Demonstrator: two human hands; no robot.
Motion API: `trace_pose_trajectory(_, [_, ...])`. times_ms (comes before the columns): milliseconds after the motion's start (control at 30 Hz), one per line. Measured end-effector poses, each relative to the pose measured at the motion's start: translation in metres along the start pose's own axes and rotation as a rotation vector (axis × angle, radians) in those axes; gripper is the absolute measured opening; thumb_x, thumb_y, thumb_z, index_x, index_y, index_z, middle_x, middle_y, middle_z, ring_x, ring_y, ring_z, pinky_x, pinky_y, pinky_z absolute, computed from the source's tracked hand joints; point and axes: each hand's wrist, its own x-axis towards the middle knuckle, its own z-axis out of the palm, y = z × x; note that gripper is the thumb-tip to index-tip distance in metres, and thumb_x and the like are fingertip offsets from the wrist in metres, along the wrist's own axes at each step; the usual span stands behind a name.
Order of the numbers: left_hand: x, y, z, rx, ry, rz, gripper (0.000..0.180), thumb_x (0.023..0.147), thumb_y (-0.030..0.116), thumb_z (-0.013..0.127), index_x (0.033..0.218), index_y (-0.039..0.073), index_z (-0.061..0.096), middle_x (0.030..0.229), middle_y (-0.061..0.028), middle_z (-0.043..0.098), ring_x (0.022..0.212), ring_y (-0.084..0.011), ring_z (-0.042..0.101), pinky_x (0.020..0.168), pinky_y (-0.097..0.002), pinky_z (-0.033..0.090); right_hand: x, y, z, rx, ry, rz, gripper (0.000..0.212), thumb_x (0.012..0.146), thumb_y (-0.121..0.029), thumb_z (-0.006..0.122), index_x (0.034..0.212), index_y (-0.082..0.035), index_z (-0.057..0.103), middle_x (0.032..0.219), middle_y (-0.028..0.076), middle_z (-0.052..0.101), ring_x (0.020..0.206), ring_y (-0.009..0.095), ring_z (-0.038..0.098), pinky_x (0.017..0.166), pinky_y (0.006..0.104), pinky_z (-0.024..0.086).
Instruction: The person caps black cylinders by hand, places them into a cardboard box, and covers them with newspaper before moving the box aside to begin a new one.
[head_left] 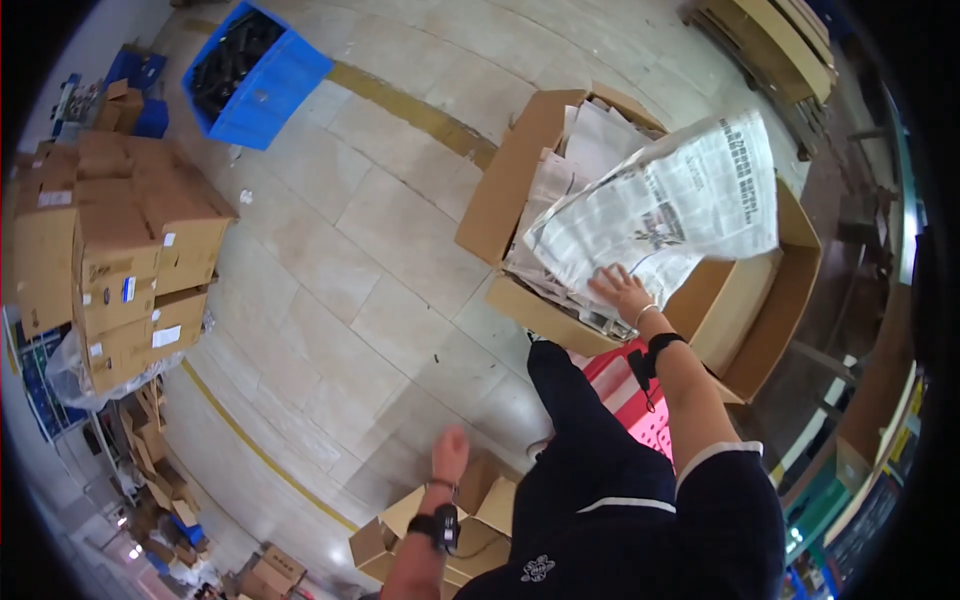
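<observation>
My right hand [622, 291] is at the lower edge of a large printed newspaper sheet [690, 195], its fingers over the paper and the thumb side partly hidden. The sheet rises at a slant above an open cardboard box [527, 165] that holds more newspapers [545, 200]. Away from the box, my left hand [450, 455] hangs low over the floor with its fingers curled in, slightly blurred. Nothing shows in it. Below that hand lies an open carton [400, 512] with its flaps up.
A second open cardboard box [735, 325] adjoins the newspaper box at right. Beneath them is a red plastic crate [612, 385]. Stacked cartons [120, 250] stand at left. A blue bin [265, 90] with dark items sits at the far left, and a pallet with cardboard [770, 50] at the far right.
</observation>
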Motion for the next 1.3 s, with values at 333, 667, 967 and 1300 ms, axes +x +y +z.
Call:
trace_pose_trajectory(333, [0.237,0.268,0.111,0.516,-0.236,0.886,0.047,0.085,0.025,0.058,0.131,0.021,0.047,0.136,-0.0080,0.042,0.128,-0.0329,0.034,0.101,-0.0475,0.033,0.005,-0.020,0.049,-0.058,0.082,-0.208,0.056,0.091,-0.029,0.046,0.144,-0.031,0.028,0.151,0.007,0.026,0.137,0.038,0.023,0.104,0.0563,0.029])
trace_pose_trajectory(667, [0.356,0.236,0.173,0.981,-0.429,0.907,0.060,0.085,0.032,0.058,0.140,0.037,0.034,0.154,-0.0009,0.017,0.143,-0.0269,0.007,0.112,-0.0526,0.005,0.033,0.001,0.020,0.238,0.016,-0.047,0.058,0.086,-0.037,0.056,0.139,-0.021,0.040,0.149,0.013,0.026,0.139,0.033,0.020,0.105,0.0557,0.027])
trace_pose_trajectory(967, [0.373,0.246,0.193,0.901,-0.475,0.996,0.072,0.073,0.059,0.062,0.138,0.042,0.035,0.154,0.0002,0.015,0.141,-0.0343,0.005,0.105,-0.0667,0.003,0.216,0.098,-0.111,0.065,0.529,0.218,0.092,0.066,-0.067,0.066,0.142,-0.049,0.018,0.155,0.012,0.003,0.138,0.048,0.007,0.100,0.0656,0.024])
trace_pose_trajectory(1300, [0.472,0.196,0.233,0.918,-0.627,0.876,0.089,0.055,0.058,0.075,0.136,0.045,0.039,0.155,-0.0010,0.008,0.142,-0.0356,-0.002,0.109,-0.0621,-0.001,0.333,0.127,-0.045,0.191,0.158,0.537,0.091,0.065,-0.071,0.063,0.142,-0.051,0.018,0.156,0.009,-0.003,0.139,0.046,-0.002,0.102,0.0661,0.023])
